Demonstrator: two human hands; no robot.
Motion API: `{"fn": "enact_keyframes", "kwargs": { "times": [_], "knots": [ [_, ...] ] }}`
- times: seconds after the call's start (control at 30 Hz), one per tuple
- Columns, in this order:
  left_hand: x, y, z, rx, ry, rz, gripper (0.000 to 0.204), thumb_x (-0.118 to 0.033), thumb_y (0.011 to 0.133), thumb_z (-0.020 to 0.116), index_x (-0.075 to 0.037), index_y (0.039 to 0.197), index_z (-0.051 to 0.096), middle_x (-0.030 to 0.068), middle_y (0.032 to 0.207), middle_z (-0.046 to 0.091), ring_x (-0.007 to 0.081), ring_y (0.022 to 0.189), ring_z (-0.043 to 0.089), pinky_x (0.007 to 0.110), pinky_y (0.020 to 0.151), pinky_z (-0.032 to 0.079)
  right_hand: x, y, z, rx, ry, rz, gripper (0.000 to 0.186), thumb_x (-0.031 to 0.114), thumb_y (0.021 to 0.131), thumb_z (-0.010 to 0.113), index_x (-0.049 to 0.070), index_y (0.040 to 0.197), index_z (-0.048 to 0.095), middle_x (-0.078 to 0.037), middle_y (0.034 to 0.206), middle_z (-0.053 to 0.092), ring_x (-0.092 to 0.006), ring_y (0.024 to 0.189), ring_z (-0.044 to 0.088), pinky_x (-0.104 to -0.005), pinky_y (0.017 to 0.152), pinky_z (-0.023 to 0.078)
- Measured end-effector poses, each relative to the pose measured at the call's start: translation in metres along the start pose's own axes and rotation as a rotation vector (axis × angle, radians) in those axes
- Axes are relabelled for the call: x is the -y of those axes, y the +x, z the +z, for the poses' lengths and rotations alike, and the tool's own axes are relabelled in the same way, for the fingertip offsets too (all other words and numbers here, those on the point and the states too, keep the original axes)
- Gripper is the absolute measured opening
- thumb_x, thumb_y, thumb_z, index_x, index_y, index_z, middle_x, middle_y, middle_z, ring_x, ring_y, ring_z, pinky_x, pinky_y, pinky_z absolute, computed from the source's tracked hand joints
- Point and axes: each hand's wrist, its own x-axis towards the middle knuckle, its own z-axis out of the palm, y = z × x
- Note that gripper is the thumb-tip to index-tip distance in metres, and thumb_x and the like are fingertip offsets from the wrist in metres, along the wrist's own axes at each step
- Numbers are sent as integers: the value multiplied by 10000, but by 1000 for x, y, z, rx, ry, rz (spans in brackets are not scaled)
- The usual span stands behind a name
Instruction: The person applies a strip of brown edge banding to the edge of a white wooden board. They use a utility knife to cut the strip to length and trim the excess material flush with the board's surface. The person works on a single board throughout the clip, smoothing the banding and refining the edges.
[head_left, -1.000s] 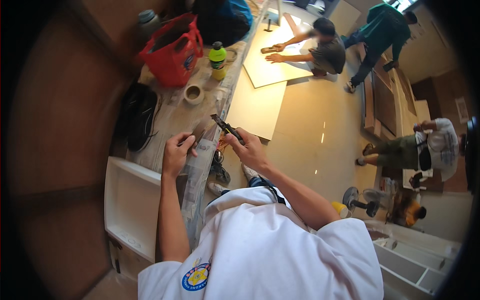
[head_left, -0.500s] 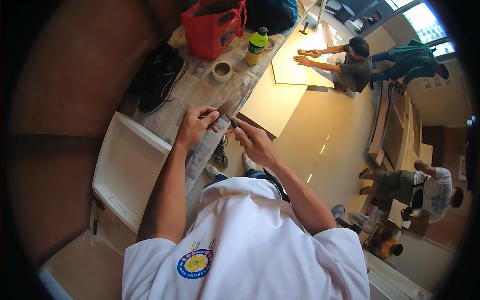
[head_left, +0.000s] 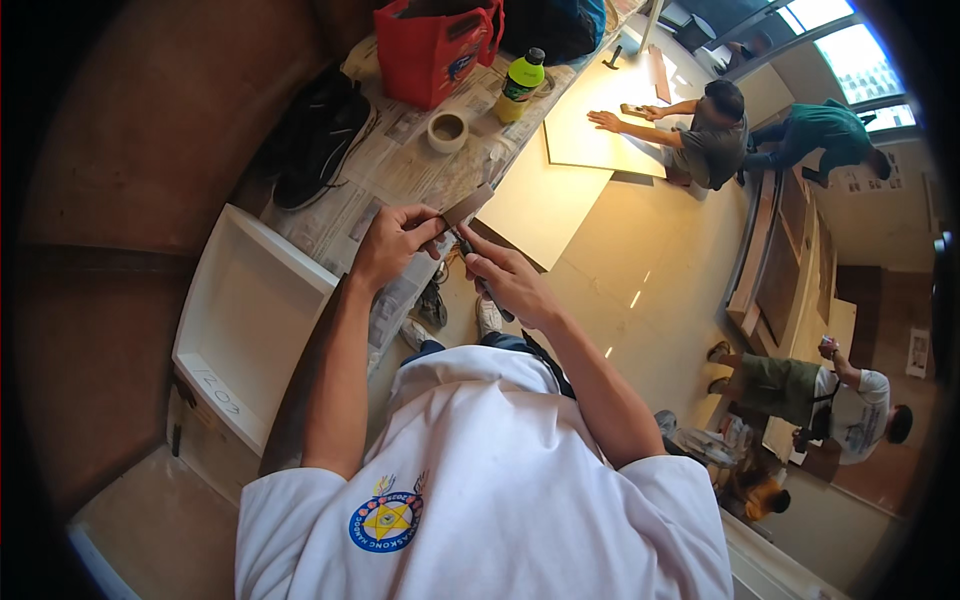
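Observation:
My left hand [head_left: 388, 247] pinches a thin, flat brownish strip [head_left: 470, 204] between thumb and fingers, above the edge of a paper-covered table. Close beside it, my right hand [head_left: 515, 282] is closed around a slim dark-handled tool [head_left: 496, 297]. The tool's narrow end is by the lower edge of the strip, and whether the two touch I cannot tell. Its exact kind is mostly hidden by my fingers.
On the newspaper-covered table [head_left: 340, 225] stand a red bag [head_left: 425, 60], a green-yellow bottle [head_left: 519, 85], a round pale cup [head_left: 447, 132] and black shoes [head_left: 318, 150]. A white drawer-like tray [head_left: 250, 300] is at left. Across the floor, a person [head_left: 712, 140] works on a pale board [head_left: 590, 140].
The strip has tilted and now shows more of its flat face, pointing up and right. Both hands stay close together. The co-worker's tool hand has moved right over the board.

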Motion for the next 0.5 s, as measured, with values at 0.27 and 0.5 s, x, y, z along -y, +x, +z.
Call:
{"fn": "enact_keyframes", "kwargs": {
  "times": [0.27,0.5],
  "knots": [
    [1,-2,-3,27,-10,21,189,-154,996,686,13,1042,761,31,849,724,88,699,638,243,685,509,15,-5,2,105,282,103,653,217,1081,555,251,1664,264,15,874,519,-93,733,498,-264,658,489],
    [-3,-1,-6,66,-46,32,195,-157,996,689,14,1054,764,35,861,731,80,689,612,240,663,503,21,-4,-4,122,253,165,643,248,1086,548,295,1662,267,20,878,517,-98,725,498,-273,642,487]
  ]
}}
